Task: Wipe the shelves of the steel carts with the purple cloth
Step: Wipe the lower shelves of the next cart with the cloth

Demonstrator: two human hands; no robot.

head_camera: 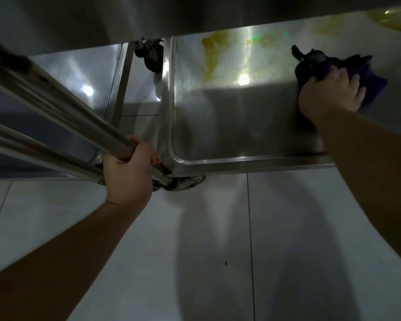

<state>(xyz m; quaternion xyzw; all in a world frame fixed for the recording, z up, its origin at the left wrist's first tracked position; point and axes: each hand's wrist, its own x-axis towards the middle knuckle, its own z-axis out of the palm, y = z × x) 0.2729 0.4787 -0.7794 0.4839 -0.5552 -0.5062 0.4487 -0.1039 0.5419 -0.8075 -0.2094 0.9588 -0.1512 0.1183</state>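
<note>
- Cloth [370, 75]: purple, dark in the dim light, bunched and creased, with one dark corner trailing off toward the far side. It lies on the lower shelf [229, 126] of the right-hand steel cart, near that shelf's right part.
- Right hand [331, 93]: on top of the cloth, fingers curled over its folds and gripping it against the shelf surface; the thumb is tucked on the near side.
- Lower shelf: brushed steel with a raised rim and a rounded near-left corner. Yellowish smears [212, 54] mark its far part, left of the cloth; more yellow staining [389, 22] lies beyond the cloth toward the far right. A bright reflection sits between the smears and the cloth.
- Left hand [130, 167]: just off the shelf's near-left corner, fingers wrapped round a steel upright tube [63, 100], thumb across the front.
- Second cart's shelf [74, 72]: left of the lower shelf, beyond the tubes.
- Caster wheel [148, 54]: dark, at the gap between the two shelves, on the far side.
- Floor [218, 251]: pale tiles, nearer than the shelf, shadowed.
</note>
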